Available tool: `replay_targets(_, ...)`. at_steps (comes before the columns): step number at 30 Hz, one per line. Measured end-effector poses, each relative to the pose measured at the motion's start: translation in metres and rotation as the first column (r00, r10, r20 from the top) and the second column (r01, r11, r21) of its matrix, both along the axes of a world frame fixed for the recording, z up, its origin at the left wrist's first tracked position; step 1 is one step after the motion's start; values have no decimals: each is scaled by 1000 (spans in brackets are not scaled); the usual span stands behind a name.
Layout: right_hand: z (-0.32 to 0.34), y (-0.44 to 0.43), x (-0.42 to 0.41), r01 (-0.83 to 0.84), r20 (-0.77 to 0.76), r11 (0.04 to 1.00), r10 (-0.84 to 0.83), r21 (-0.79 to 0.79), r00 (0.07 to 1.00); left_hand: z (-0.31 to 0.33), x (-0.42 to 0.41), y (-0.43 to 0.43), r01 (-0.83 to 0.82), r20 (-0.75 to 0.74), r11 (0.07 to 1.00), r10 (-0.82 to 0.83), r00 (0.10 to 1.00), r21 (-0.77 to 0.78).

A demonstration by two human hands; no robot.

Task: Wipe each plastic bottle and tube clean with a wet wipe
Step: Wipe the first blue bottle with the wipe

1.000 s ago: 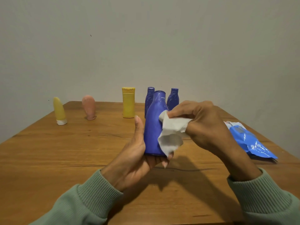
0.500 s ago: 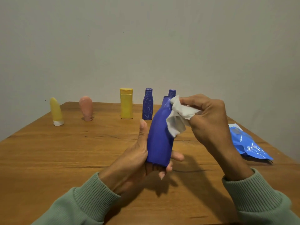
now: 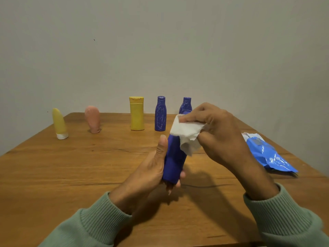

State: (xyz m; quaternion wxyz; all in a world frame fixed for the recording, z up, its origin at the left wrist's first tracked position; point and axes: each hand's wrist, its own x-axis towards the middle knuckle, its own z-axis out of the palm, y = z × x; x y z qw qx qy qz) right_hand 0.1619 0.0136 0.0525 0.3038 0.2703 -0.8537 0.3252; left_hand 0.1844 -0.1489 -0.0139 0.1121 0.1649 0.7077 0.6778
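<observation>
Blue bottle [image 3: 173,161], centre frame, is gripped low by the left hand [image 3: 151,168]; right hand [image 3: 213,132] fingers [image 3: 194,118] pinch the wet wipe [image 3: 187,134] over its neck. Mid-wipe; next probably calls for turning it.

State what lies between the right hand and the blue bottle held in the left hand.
The white wet wipe: the right hand holds it over the top of the blue bottle, seen in the head view.
</observation>
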Motion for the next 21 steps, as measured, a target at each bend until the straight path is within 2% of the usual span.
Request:
replay_targets(2,0,2,-1,75,-67,994,-80,-74,995,-2,1,1,-43,-35,998,41,999,-50)
replay_targets(3,0,3,-1,102,-53,993,-105,-57,993,-3,1,1,-64,-46,996,61,997,-68)
replay_targets(8,0,-7,9,-22,135,980,-6,199,991,-6,4,3,-112,-170,988,93,981,-109)
replay_targets(14,0,1,1,177,-22,982,-176,59,984,-1,6,5,-126,-173,982,101,980,-143)
replay_targets(16,-1,0,2,128,-12,990,-128,61,992,0,5,4,-114,-139,987,97,985,-115)
replay_targets(19,-2,-1,2,-78,84,995,73,60,994,3,4,2,-82,-55,997,81,995,-13)
replay_targets(21,-3,0,-2,-127,87,992,127,-5,988,4,4,1,-48,-14,998,49,999,50)
